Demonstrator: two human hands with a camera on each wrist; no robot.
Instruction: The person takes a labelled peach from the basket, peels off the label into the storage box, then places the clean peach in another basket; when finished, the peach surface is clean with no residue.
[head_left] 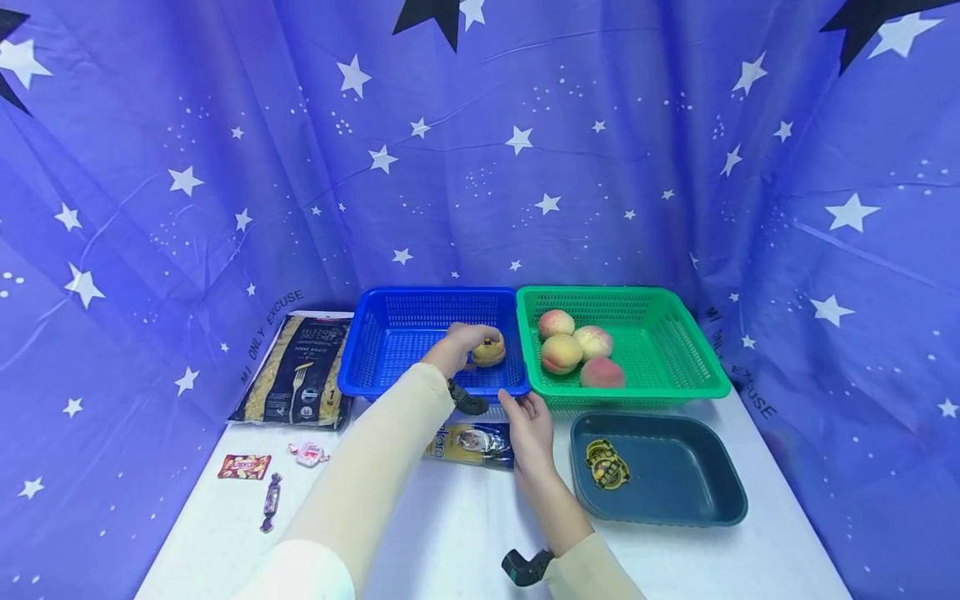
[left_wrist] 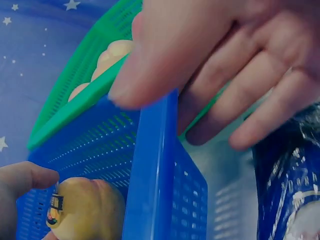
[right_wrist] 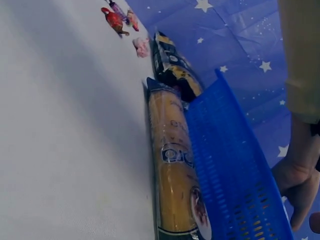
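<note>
My left hand (head_left: 457, 346) reaches into the blue basket (head_left: 420, 293) and holds a yellow peach (head_left: 490, 352) near the right wall. In the left wrist view a small dark sticker (left_wrist: 55, 210) shows on the peach beside the fingers. My right hand (head_left: 531, 433) grips the front right corner of the blue basket, thumb over the rim and the other fingers outside it. Just below lies a long spaghetti pack (head_left: 471, 443), partly covered by the left forearm and right hand. Several peaches (head_left: 561, 354) sit in the green basket (head_left: 652, 293), next to the blue one.
A penne bag (head_left: 300, 375) lies left of the blue basket. Nearer the front left are a red candy packet (head_left: 244, 467), a pink wrapped candy (head_left: 308, 454) and a purple wrapped candy (head_left: 272, 502). A dark teal tray (head_left: 667, 475) with a gold-black label stands right of my right hand.
</note>
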